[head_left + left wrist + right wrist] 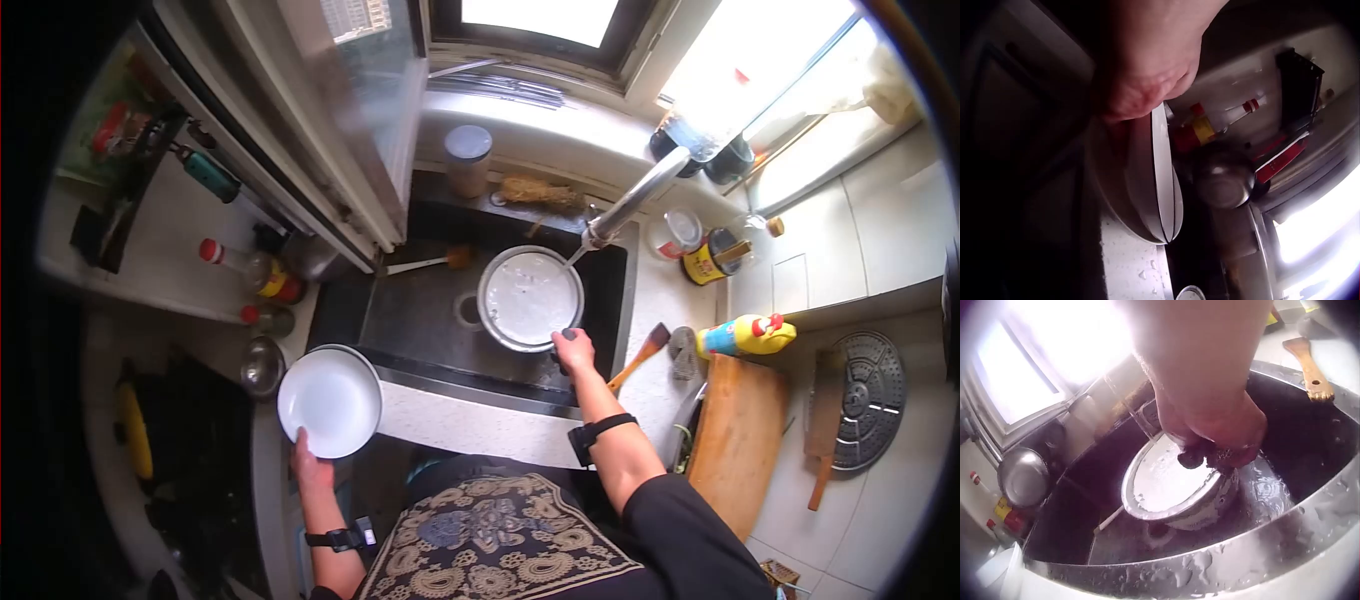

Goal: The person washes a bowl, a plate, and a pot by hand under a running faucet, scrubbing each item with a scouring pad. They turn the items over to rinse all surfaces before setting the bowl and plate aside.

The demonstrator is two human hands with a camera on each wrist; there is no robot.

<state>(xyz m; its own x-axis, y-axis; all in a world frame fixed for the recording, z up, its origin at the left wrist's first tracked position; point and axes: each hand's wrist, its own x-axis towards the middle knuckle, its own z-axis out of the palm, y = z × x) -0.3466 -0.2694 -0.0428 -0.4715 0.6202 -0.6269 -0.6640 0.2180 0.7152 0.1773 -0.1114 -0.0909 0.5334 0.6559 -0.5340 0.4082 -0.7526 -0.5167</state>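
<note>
My left hand (314,472) pinches the rim of a white dish (330,402) at the left front of the sink, thumb over its inside. From the side, the left wrist view shows more than one dark-edged rim, so these look like stacked dishes (1159,181). My right hand (573,353) grips the dark handle of a metal pot (530,298). That pot is held over the dark sink (400,318), under the tap (635,200). A stream of water (1141,422) runs from the tap into it, and water also splashes on the sink floor beside the pot.
A white-handled brush (420,264) lies in the sink. Right of the sink are a wooden spatula (640,355), a scrubber (682,352), a yellow bottle (748,335) and a cutting board (740,430). Sauce bottles (275,280) and a metal bowl (262,366) stand at the left.
</note>
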